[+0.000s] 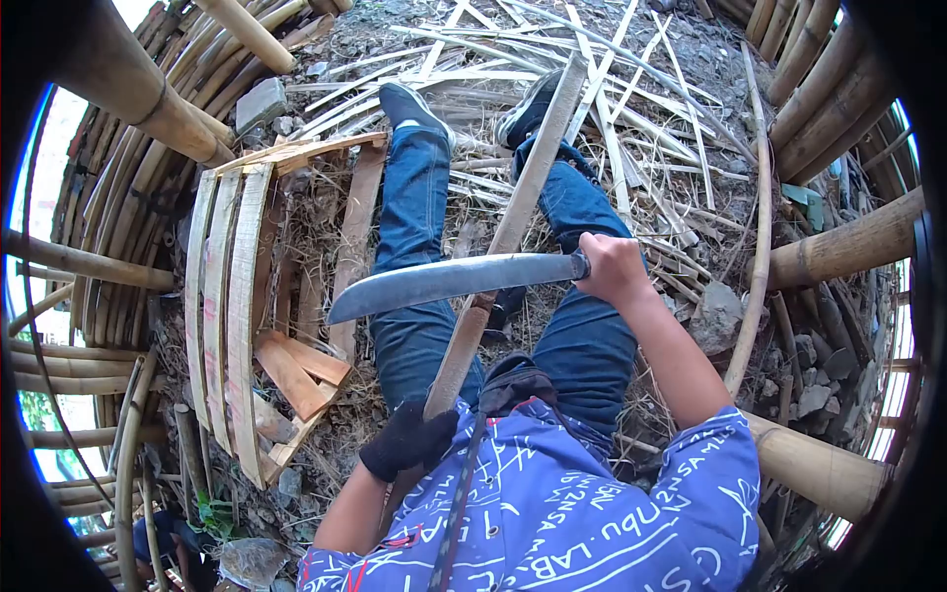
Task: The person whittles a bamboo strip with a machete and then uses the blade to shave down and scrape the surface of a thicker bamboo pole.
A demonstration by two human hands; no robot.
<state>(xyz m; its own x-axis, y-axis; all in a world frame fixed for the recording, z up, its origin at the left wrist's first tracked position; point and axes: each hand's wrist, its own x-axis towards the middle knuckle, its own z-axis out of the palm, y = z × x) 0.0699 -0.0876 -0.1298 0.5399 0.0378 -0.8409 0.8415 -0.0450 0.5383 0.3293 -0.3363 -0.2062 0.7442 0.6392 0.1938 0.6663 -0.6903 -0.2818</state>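
Observation:
My right hand [612, 268] is bare and closed around the dark handle of a machete. The machete's broad blade [444, 284] points left and lies across a long, narrow wooden strip [538, 163]. In a black glove, my left hand [409, 439] grips the lower part of that strip near my waist. The strip slants up and right between my legs, its far end near my right shoe. A darker notch or joint shows on the strip just below the blade. My thumb and fingers on the handle are partly hidden from above.
A slatted wooden pallet [237, 306] stands at the left, with wood offcuts [296, 370] inside. Split strips [631, 109] litter the ground ahead. Bamboo poles [838, 247] rise on both sides. Rocks [717, 316] lie at the right. Part of another person [163, 538] shows at the lower left.

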